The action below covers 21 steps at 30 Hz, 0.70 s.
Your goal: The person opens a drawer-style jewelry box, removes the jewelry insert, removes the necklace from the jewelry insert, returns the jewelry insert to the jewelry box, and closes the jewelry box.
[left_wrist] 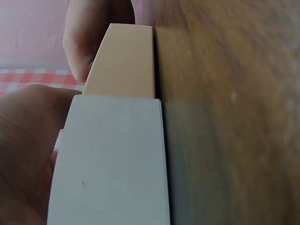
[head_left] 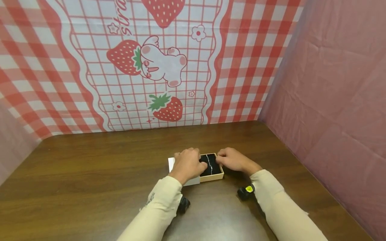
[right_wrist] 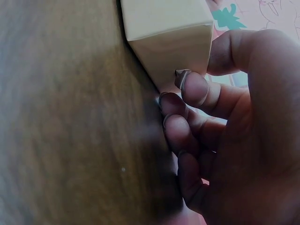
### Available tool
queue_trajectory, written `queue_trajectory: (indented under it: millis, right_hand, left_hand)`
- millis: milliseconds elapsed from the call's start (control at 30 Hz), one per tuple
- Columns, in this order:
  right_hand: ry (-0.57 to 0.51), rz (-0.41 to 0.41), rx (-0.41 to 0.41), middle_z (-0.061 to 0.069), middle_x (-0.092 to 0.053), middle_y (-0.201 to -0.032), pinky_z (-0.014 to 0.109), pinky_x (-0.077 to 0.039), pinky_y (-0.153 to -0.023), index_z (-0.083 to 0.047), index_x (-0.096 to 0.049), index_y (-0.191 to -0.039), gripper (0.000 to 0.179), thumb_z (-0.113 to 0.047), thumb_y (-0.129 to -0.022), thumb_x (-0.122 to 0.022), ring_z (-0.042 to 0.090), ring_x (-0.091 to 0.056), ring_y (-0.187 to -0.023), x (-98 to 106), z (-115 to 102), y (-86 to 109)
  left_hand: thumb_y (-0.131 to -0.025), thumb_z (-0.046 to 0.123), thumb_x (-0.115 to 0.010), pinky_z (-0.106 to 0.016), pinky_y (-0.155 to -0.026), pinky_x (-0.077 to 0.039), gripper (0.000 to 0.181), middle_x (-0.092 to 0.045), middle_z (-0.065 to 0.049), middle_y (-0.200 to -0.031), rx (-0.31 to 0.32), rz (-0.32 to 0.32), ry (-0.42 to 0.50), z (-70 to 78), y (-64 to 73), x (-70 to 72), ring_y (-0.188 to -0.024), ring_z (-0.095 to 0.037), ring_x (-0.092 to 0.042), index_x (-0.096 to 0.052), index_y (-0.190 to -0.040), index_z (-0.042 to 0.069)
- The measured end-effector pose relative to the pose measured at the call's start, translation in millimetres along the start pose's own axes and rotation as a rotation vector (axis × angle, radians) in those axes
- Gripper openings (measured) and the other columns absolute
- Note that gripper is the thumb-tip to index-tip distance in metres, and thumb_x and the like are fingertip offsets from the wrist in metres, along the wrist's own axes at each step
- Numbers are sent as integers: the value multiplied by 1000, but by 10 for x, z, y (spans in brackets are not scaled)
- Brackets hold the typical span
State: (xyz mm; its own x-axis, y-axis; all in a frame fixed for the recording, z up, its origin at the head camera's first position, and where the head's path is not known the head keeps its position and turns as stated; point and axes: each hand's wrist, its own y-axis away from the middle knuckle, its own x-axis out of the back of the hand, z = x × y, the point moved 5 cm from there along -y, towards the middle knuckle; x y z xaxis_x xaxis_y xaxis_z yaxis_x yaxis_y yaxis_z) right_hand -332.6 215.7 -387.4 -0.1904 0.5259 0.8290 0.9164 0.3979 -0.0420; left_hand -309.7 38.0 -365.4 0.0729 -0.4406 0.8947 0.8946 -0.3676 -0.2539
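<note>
A slide-out jewelry box lies on the table, its tan drawer tray [head_left: 212,178] partly out of a white sleeve [left_wrist: 112,154]. Black padding [head_left: 205,170] lines the tray, and a thin silver bracelet [head_left: 210,164] stretches across it. Over the sleeve, my left hand [head_left: 187,164] grips it from above, covering much of its top, with the thumb toward the tray. At the tray's right end, my right hand [head_left: 235,160] pinches the end wall, thumb at the upper edge and index fingertip against the outer face. A small dark point [right_wrist: 178,73] shows beside that fingertip.
The brown wooden table [head_left: 90,180] extends around the box. A red-and-white checked cloth with strawberries [head_left: 169,108] hangs along the back edge, and a pink cloth [head_left: 337,100] hangs at the right. Black wrist cameras [head_left: 244,193] sit below both cuffs, close over the table.
</note>
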Motion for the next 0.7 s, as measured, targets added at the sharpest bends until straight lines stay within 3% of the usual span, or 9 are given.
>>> queue_trajectory:
  millis: [233,433,700]
  right_hand:
    - [-29,25,11,-3,-54,-66,31,-41,-63,-12,-61,-68,25,-13,-90,-50,14,-51,-65,2,15,-1]
    - [-77,42,11,-3,-53,-65,31,-41,-63,-11,-59,-66,29,-10,-92,-45,14,-51,-64,22,-1,15]
    - [-94,53,6,-4,-52,-64,30,-40,-63,-11,-57,-66,30,-9,-93,-43,14,-50,-64,26,8,9]
  left_hand:
    - [-79,32,-71,-49,-80,-40,18,-63,2,-84,8,24,39,-23,1,-8,-82,-22,-63,-65,-85,16]
    - [-80,30,-72,-47,-83,-39,14,-60,7,-80,-5,44,125,-53,8,-7,-77,-15,-59,-61,-80,21]
    - [-81,29,-72,-48,-86,-39,12,-62,7,-86,-4,69,189,-84,1,-6,-85,-17,-62,-61,-83,24]
